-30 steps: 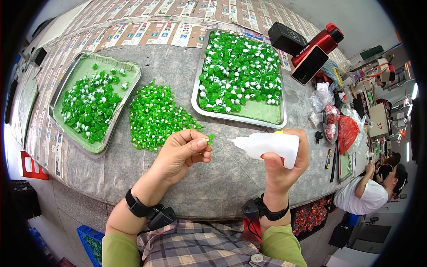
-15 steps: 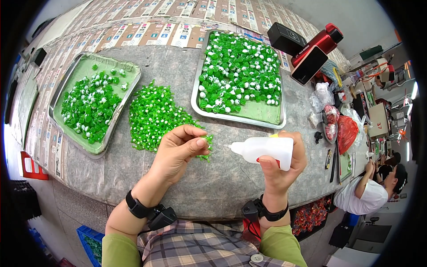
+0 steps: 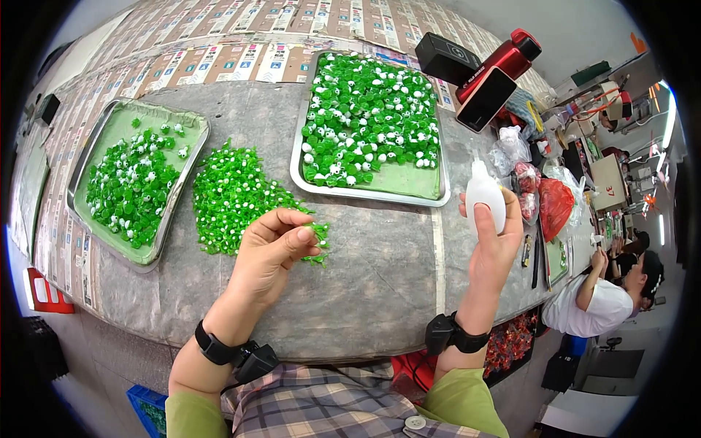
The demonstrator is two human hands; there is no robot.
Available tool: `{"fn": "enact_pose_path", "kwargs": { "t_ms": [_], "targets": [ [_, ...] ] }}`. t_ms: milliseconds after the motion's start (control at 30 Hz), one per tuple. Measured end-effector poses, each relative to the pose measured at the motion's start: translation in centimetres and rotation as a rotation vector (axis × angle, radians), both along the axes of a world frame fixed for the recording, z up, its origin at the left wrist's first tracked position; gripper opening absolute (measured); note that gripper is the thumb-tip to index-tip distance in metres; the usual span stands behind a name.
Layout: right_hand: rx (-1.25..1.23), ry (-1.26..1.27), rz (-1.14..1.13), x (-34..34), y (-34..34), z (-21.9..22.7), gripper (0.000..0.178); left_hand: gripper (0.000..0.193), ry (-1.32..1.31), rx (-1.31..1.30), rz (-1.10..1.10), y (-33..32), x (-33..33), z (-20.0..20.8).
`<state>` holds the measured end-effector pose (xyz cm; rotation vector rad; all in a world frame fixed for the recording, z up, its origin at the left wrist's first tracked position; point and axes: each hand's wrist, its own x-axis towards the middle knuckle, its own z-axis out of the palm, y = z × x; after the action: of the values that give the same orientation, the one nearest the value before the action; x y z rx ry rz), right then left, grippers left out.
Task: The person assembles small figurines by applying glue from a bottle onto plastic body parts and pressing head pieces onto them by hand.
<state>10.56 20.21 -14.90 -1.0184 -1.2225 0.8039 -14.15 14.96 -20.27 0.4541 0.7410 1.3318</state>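
My left hand (image 3: 272,252) is closed in a pinch, thumb against forefinger, above the near right edge of a loose pile of small green pieces with white spots (image 3: 228,193). What sits between those fingertips is too small to make out. A white squeeze bottle with a thin nozzle (image 3: 485,196) is gripped in my right hand (image 3: 495,252). It stands nearly upright, nozzle up, well to the right of my left hand. Beyond the hands lies a metal tray (image 3: 380,198) heaped with green and white eyeball-like pieces. Another lined tray (image 3: 152,115) at the left holds fewer of them.
A black box (image 3: 447,58), a red bottle (image 3: 504,62) and a phone (image 3: 485,100) stand at the far right. Plastic bags, one a red bag (image 3: 556,206), lie along the right side. A person in a white shirt (image 3: 588,306) sits farther right.
My right hand has swung to the right, away from my left hand, and the squeeze bottle has turned from lying sideways to nozzle up. My left hand keeps its pinch.
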Motion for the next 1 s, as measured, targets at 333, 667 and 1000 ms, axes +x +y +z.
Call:
{"fn": "enact_pose_path", "kwargs": {
  "t_ms": [333, 667, 1000],
  "targets": [
    [-0.281, -0.239, -0.053, 9.3, 1.9, -7.2, 0.038, 0.012, 0.011, -0.018, 0.022, 0.0, 0.2, -0.2],
    [0.026, -0.760, 0.050, -0.2, 2.2, 0.5, 0.016, 0.012, 0.023, -0.022, 0.004, -0.1, 0.0, -0.1],
    [-0.048, -1.150, 0.374, -5.7, 7.7, -5.4, 0.014, 0.011, 0.012, -0.025, 0.013, 0.0, -0.1, 0.1]
  ]
}}
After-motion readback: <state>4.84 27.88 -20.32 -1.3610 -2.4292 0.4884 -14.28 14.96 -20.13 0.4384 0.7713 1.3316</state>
